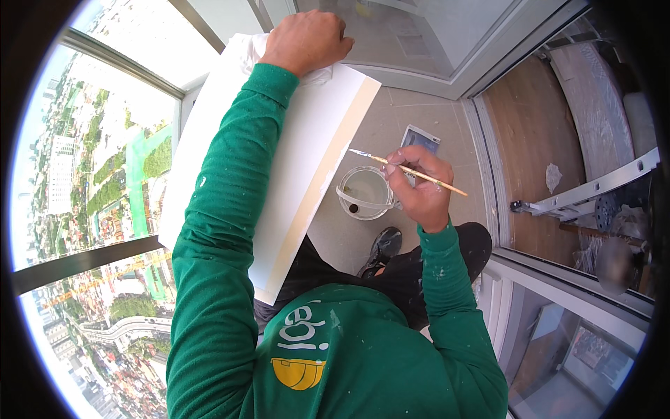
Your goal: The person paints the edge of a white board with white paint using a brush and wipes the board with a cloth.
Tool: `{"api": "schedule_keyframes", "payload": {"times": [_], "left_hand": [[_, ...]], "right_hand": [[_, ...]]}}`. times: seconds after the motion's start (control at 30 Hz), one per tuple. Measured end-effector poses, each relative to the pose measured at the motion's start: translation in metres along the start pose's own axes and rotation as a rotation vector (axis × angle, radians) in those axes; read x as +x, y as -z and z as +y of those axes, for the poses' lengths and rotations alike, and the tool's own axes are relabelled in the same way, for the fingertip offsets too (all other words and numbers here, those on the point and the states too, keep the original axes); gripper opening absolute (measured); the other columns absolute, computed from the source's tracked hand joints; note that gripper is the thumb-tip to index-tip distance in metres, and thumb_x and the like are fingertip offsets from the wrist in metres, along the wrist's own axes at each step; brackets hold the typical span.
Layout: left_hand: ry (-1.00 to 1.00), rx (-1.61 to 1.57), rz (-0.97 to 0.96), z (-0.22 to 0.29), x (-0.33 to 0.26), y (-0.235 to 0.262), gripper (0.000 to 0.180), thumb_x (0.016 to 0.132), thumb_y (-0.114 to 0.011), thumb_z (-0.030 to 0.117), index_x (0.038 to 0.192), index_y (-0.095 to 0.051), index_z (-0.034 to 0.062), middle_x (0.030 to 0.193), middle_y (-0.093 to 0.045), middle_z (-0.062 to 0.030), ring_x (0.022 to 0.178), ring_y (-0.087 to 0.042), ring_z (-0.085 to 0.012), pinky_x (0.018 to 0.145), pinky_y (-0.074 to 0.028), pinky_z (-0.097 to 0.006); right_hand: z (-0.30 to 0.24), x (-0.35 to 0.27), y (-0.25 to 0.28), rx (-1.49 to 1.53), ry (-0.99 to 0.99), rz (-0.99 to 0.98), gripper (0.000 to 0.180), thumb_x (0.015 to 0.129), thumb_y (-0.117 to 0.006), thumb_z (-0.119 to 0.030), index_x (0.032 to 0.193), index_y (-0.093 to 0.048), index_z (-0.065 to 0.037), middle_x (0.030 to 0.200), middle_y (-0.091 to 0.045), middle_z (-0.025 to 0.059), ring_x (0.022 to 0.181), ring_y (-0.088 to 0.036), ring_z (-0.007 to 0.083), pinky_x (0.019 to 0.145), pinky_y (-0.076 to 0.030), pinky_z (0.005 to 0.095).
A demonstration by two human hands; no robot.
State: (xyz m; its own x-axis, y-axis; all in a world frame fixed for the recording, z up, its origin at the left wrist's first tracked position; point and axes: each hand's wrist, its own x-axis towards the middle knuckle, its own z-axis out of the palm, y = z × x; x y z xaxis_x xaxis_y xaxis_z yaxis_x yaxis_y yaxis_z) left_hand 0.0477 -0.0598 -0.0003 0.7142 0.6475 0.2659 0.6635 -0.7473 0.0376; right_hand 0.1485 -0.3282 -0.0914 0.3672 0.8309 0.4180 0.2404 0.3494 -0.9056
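Observation:
My right hand (423, 183) pinches a thin wooden paintbrush (412, 172). Its whitened tip points left, close to the tan tape strip (322, 174) along the edge of a white panel (307, 150). My left hand (307, 42) rests closed at the panel's far end, its fingertips hidden. Crumpled white cloth (319, 75) shows under that wrist. Below the brush, on the floor, stands a round clear tub (379, 209) of pale liquid with a strip across its mouth. Beside it and partly behind my right hand lies a flat blue-grey packet (421, 139).
Tall windows (98, 153) line the left, high above a city. A glass door (412, 42) stands at the far side. Right of the white sill, an aluminium ladder (600, 185) lies near wooden boards (534, 126). My shoe (384, 248) is on the tiled floor (447, 126) near the tub.

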Motion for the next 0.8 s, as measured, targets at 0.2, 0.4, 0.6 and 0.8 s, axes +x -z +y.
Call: {"api": "schedule_keyframes", "payload": {"times": [0.2, 0.4, 0.6, 0.8], "left_hand": [[-0.001, 0.003, -0.007, 0.002, 0.0, 0.002, 0.031, 0.09, -0.065, 0.035, 0.096, -0.082, 0.0103, 0.092, -0.077, -0.0159, 0.088, -0.075, -0.0364, 0.085, -0.061, -0.046], [-0.008, 0.001, -0.011, 0.004, 0.001, 0.002, 0.031, 0.09, -0.065, 0.035, 0.096, -0.081, 0.0102, 0.092, -0.077, -0.016, 0.088, -0.075, -0.0365, 0.085, -0.061, -0.046], [-0.01, 0.033, -0.034, 0.008, 0.001, 0.002, 0.032, 0.094, -0.066, 0.039, 0.1, -0.081, 0.0116, 0.09, -0.078, -0.0142, 0.085, -0.075, -0.0338, 0.085, -0.061, -0.043], [-0.034, 0.049, -0.037, 0.009, 0.003, 0.0, 0.032, 0.095, -0.067, 0.04, 0.101, -0.082, 0.0119, 0.087, -0.078, -0.0136, 0.081, -0.075, -0.0333, 0.085, -0.061, -0.042]], "right_hand": [[-0.001, 0.001, 0.002, -0.01, -0.012, 0.026, 0.011, 0.083, -0.071, 0.006, 0.093, -0.067, 0.001, 0.085, -0.075, 0.0102, 0.079, -0.075, 0.015, 0.072, -0.059, 0.0274], [-0.006, -0.001, 0.004, 0.056, 0.011, -0.028, 0.012, 0.085, -0.07, 0.006, 0.096, -0.066, 0.0, 0.087, -0.075, 0.0107, 0.08, -0.076, 0.0163, 0.074, -0.06, 0.0287], [-0.011, -0.003, 0.01, 0.183, -0.023, -0.006, 0.013, 0.087, -0.067, 0.007, 0.098, -0.065, 0.001, 0.087, -0.073, 0.011, 0.082, -0.076, 0.0185, 0.076, -0.061, 0.0299], [-0.014, -0.004, 0.013, 0.178, 0.005, -0.011, 0.013, 0.087, -0.066, 0.008, 0.097, -0.064, 0.001, 0.087, -0.072, 0.0112, 0.082, -0.075, 0.0186, 0.076, -0.061, 0.0305]]}}
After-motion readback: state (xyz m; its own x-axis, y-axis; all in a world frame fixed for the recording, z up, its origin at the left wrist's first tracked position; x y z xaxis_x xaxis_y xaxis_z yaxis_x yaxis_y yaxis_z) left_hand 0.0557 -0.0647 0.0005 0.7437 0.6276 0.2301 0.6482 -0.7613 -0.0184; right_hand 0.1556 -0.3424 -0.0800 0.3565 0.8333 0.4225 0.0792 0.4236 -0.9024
